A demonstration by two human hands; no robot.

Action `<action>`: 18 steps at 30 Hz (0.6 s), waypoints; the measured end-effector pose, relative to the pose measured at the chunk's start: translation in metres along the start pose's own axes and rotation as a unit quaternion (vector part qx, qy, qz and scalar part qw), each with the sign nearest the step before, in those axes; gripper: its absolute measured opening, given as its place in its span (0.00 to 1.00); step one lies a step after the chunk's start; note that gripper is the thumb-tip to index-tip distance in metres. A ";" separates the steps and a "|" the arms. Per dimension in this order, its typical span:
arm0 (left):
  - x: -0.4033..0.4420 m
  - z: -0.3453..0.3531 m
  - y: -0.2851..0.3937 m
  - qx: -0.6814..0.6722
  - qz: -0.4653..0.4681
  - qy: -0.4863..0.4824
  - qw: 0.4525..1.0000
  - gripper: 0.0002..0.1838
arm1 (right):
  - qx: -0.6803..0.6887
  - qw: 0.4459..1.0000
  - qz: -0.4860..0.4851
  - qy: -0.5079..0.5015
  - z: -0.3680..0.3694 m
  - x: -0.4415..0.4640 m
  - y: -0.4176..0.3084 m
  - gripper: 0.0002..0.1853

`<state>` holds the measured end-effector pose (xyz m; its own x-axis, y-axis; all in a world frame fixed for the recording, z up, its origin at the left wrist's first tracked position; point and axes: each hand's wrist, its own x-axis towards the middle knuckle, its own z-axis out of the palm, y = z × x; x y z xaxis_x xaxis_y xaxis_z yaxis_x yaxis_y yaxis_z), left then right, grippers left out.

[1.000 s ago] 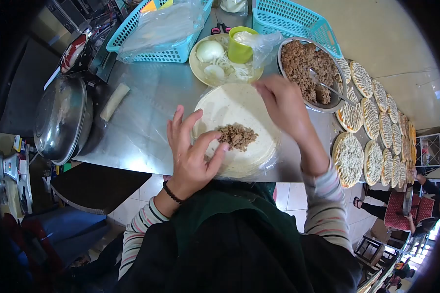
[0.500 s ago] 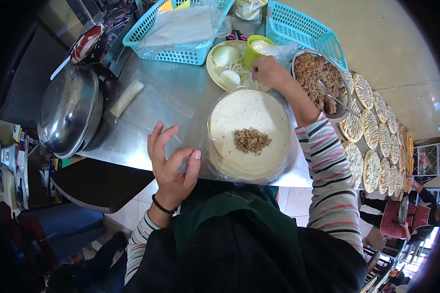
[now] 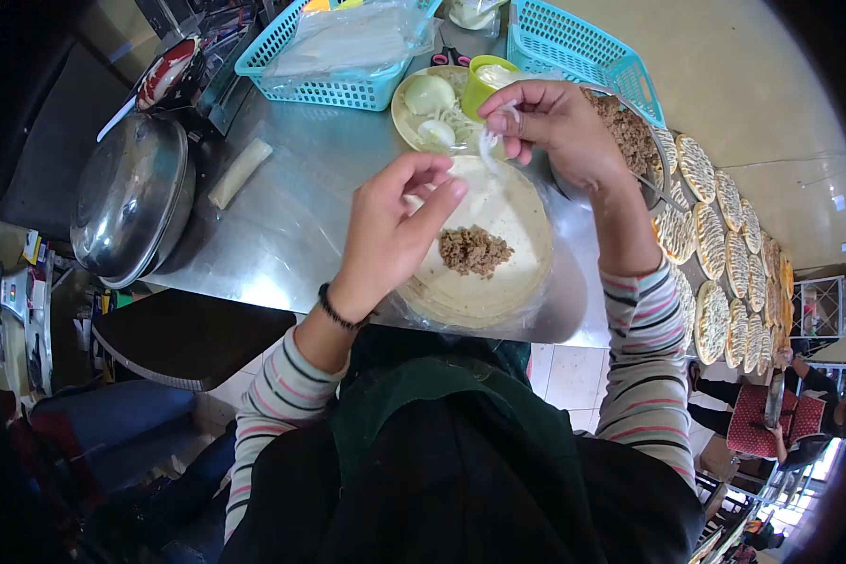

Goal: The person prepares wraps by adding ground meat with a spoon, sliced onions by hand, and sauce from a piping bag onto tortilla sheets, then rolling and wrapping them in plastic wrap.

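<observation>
Onion strands: (image 3: 489,150) up in my fingers, pale slivers dangling over the far edge of the tortillas; this reads as the onion-carrying step, and any move from here calls, I'd judge, for a light pinch and a steady wrist, since the loose ends could slip.
Right hand: (image 3: 569,132) thumb and fingertips pinching the strands; wrist bent, forearm reaching up and inward, knuckles near the green cup (image 3: 479,99).
Left hand: (image 3: 385,226) thumb and forefinger curved with a gap between them, no food visible in the grasp; it hovers over the left side of the stack, palm turned inward.
Tortillas: (image 3: 522,211) stacked flat on plastic on the table (image 3: 301,216), right in front of me.
Cooked meat: (image 3: 475,251) a small heap on the top tortilla, below and between my hands.
Onion plate: (image 3: 402,113) just beyond the stack, a halved onion (image 3: 430,95) on it.
Meat bowl: (image 3: 665,155) to my right, partly behind my right hand.
</observation>
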<state>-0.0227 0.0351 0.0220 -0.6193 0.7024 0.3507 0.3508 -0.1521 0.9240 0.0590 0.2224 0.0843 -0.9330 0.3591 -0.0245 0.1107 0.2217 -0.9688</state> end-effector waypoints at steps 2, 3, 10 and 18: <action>0.012 0.015 -0.011 -0.127 -0.061 -0.006 0.990 0.10 | 0.088 0.996 -0.018 -0.006 0.008 -0.006 0.007 0.08; 0.014 0.017 -0.014 -0.125 -0.060 -0.005 0.990 0.10 | 0.088 0.996 -0.020 -0.007 0.009 -0.007 0.009 0.08; 0.029 0.004 -0.027 -0.003 -0.054 0.027 0.998 0.08 | -0.228 0.969 -0.058 0.078 -0.013 0.030 0.032 0.13; 0.025 -0.002 0.000 0.192 0.021 -0.017 0.981 0.07 | -0.247 0.950 -0.187 0.029 0.002 0.003 0.017 0.15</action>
<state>-0.0397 0.0518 0.0310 -0.5775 0.7250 0.3753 0.6180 0.0878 0.7813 0.0577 0.2249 0.0667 -0.9201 0.2175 0.3257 -0.0642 0.7367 -0.6732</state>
